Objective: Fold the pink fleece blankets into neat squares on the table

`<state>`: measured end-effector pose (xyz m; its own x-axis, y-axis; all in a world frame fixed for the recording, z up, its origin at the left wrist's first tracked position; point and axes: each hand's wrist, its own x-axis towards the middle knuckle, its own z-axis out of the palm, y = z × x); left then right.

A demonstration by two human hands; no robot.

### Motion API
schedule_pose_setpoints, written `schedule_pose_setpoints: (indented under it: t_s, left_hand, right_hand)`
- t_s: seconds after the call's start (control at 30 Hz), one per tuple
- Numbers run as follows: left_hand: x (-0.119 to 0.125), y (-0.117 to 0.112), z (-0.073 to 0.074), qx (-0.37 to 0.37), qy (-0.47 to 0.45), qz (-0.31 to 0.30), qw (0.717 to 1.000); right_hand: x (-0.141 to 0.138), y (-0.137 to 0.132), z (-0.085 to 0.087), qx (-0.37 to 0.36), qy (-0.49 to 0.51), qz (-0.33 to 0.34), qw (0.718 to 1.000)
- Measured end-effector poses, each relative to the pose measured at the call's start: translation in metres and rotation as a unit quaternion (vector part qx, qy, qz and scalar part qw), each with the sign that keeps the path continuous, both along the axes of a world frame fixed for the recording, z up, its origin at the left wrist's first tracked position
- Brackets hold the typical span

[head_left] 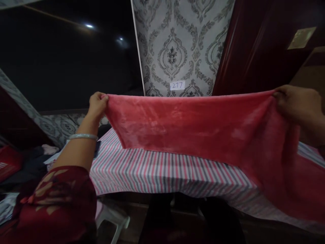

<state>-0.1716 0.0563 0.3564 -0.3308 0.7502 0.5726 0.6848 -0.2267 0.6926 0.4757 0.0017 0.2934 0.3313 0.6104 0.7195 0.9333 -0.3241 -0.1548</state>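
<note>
A soft red blanket (182, 125) is stretched between my two hands above the table. My left hand (98, 103) pinches its upper left corner. At the upper right, my right hand (296, 101) grips the same top edge, and its fingers are partly hidden by the cloth. The top edge runs nearly straight between them. From the left hand the cloth hangs down to the striped tablecloth (152, 173). On the right side it drops in loose folds, and more of it lies over the table's right end.
A large dark screen (68, 57) stands behind on the left. Patterned wallpaper (175, 44) carries a paper label (177, 85) reading 277. A dark red door (256, 44) is at the right. A plastic stool (111, 217) is below, and piled clothes (33, 166) lie at left.
</note>
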Motion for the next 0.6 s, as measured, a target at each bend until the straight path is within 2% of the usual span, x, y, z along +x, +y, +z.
schedule_pose_setpoints:
  t_s: [0.1,0.2,0.33,0.43,0.6]
  left_hand:
    - [0.003,0.010,0.006,0.078,0.035,0.061,0.995]
    - [0.003,0.021,0.007,0.106,0.041,0.074,0.991]
    - [0.001,0.030,0.005,0.092,0.041,0.060,0.993]
    - [0.001,0.033,0.002,0.077,0.028,0.019,0.996]
    - [0.006,0.036,-0.002,0.030,-0.024,-0.017,0.999]
  right_hand:
    - [0.002,-0.002,0.007,-0.026,-0.007,-0.012,1.000]
    - [0.000,-0.006,0.011,-0.050,-0.001,-0.027,0.998]
    - [-0.008,-0.015,0.016,-0.070,0.025,-0.043,0.996]
    - [-0.012,-0.019,0.017,-0.078,0.030,-0.057,0.995]
    - [-0.013,-0.020,0.016,-0.081,0.040,-0.069,0.994]
